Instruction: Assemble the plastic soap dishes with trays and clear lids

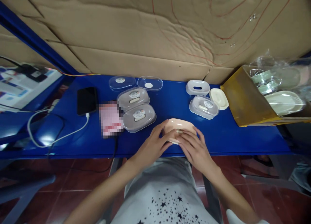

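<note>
A pale pink oval plastic dish (181, 123) sits at the blue table's front edge, held between both my hands. My left hand (157, 139) grips its left side, thumb below and one finger reaching across the middle. My right hand (194, 145) wraps its right side, fingers bent over the front. A small cream-coloured piece (179, 131) shows at the fingertips of both hands; which of them presses it I cannot tell. The fingers cover much of the dish's front.
Left stand two greyish lidded cases (139, 117), clear lids (150, 83), a pink pixelated packet (110, 118) and a phone (86, 100) on a white cable. Right are a white slotted tray (198, 87), a lidded case (204, 106), a cream dish (219, 99) and a carton (233, 100) of wrapped dishes.
</note>
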A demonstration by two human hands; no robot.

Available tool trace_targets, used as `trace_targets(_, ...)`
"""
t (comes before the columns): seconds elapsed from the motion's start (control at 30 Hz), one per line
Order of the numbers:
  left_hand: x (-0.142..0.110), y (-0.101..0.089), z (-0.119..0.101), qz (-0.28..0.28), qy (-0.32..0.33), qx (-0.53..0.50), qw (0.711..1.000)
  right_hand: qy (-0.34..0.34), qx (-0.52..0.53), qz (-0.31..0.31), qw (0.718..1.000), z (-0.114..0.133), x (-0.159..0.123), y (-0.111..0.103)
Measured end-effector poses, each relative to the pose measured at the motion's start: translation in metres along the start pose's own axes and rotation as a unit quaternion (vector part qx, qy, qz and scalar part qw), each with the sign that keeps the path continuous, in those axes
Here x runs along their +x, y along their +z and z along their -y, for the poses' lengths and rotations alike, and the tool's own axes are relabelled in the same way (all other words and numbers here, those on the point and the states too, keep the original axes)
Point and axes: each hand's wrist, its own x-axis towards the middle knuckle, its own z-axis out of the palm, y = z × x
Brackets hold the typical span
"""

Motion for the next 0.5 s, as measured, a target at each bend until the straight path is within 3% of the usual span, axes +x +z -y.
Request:
trace_targets(0.17, 0.001, -0.007, 0.002, 0.020, -0.005, 0.008, 1.000, 0.000, -0.023, 0.026, 0.999, 0.008, 0.002, 0.012)
trace_targets(0.3, -0.008, -0.009, 0.001, 0.016, 0.000, 0.025, 1.000, -0.014, 0.027, 0.044, 0.999, 0.002, 0.001, 0.009)
trace_targets(0.4, -0.015, -0.011, 0.000, -0.022, 0.014, 0.039, 0.999, -0.037, 0.101, 0.066, 0.992, -0.013, 0.009, -0.004)
trace_targets(0.5, -0.018, -0.014, -0.002, -0.045, 0.031, 0.016, 0.998, -0.037, 0.116, 0.043, 0.992, -0.043, 0.040, -0.015)
